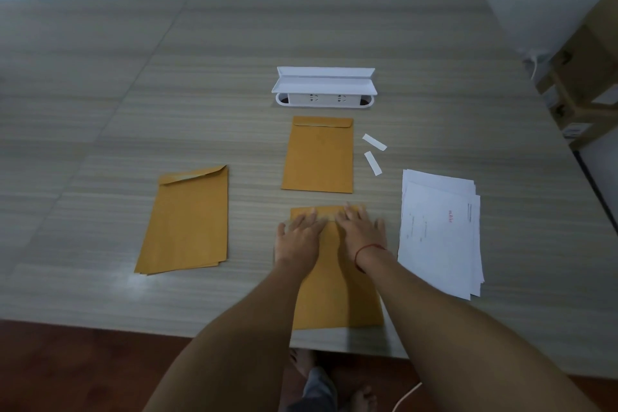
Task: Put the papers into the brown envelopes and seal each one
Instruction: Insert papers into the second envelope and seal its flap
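both flat hands, left hand (298, 233) and right hand (359, 227), press the envelope (334, 298) flap; uneven pressure could leave it crooked or unstuck.

Bare table (140, 84) lies wide on the left and far side. An open lane runs between the envelope stack (187, 221) and the near envelope (334, 298). The papers (441, 237) crowd its right, with two white strips (374, 141) beyond. The raised socket lid (324, 82) seems the only upright obstacle, behind the middle envelope (317, 157).
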`<action>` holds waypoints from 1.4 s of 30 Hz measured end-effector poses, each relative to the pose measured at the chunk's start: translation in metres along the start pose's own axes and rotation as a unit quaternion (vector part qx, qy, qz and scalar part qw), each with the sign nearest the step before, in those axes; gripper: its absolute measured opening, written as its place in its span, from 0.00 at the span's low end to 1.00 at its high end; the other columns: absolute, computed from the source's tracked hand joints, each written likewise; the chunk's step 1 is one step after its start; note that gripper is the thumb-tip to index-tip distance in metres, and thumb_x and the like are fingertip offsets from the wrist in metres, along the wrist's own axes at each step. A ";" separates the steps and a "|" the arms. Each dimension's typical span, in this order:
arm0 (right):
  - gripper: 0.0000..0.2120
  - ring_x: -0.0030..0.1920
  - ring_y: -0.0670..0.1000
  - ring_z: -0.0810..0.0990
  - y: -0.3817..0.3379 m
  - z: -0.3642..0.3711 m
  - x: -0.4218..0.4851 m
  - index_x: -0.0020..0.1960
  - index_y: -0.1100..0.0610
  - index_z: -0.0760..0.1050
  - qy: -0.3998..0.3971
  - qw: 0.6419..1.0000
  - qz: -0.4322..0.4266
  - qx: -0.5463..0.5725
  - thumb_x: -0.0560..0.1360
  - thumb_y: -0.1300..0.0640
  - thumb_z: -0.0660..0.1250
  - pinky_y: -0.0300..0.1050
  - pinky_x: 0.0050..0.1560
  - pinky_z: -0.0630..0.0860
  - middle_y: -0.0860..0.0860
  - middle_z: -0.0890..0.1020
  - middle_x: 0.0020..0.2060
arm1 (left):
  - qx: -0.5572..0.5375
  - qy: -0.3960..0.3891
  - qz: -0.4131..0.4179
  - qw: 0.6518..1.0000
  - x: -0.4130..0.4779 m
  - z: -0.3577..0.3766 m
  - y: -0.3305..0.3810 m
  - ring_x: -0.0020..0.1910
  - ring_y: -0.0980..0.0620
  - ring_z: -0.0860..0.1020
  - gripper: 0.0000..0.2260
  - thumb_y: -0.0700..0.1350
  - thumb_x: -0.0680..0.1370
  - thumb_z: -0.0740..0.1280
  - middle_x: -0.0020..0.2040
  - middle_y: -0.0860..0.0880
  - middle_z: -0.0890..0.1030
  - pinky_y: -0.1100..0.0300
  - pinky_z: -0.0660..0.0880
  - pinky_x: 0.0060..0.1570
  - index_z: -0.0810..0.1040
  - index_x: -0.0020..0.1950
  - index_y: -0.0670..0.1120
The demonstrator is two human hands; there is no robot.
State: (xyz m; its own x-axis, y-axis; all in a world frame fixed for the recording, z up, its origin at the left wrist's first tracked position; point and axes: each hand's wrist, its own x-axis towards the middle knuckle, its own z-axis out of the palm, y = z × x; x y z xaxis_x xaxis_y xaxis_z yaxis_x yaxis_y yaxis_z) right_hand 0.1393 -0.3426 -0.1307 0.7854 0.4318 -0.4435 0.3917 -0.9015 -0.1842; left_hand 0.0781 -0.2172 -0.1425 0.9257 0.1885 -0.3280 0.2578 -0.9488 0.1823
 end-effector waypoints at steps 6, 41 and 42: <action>0.29 0.78 0.55 0.47 -0.003 -0.010 0.002 0.77 0.53 0.56 0.021 0.994 0.058 -0.093 0.77 0.60 0.56 0.66 0.74 0.38 0.50 0.52 0.78 | 0.049 -0.044 -0.051 0.997 -0.003 -0.006 -0.027 0.79 0.49 0.46 0.22 0.51 0.84 0.49 0.79 0.52 0.48 0.42 0.45 0.75 0.49 0.78 0.54; 0.05 0.45 0.55 0.75 0.004 -0.001 -0.023 0.47 0.61 0.71 -0.020 0.888 0.273 0.371 0.75 0.68 0.62 0.43 0.43 0.72 0.57 0.76 0.45 | -0.374 -0.009 -0.343 0.862 -0.031 -0.012 -0.006 0.61 0.43 0.75 0.41 0.54 0.58 0.82 0.60 0.42 0.75 0.48 0.77 0.58 0.68 0.63 0.41; 0.05 0.45 0.55 0.75 0.003 -0.004 -0.022 0.49 0.61 0.72 -0.020 0.881 0.267 0.391 0.75 0.69 0.61 0.42 0.42 0.72 0.57 0.76 0.45 | -0.396 -0.013 -0.336 0.855 -0.031 -0.016 -0.007 0.58 0.43 0.77 0.38 0.54 0.58 0.82 0.57 0.42 0.77 0.49 0.78 0.55 0.71 0.60 0.40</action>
State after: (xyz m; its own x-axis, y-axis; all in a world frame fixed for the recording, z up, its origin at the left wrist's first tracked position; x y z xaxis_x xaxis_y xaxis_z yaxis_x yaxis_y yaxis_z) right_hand 0.1252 -0.3547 -0.1181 0.7337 -0.0463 -0.6779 -0.4899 -0.7274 -0.4805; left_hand 0.0525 -0.2127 -0.1188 0.4914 0.6081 -0.6235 0.8446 -0.1583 0.5114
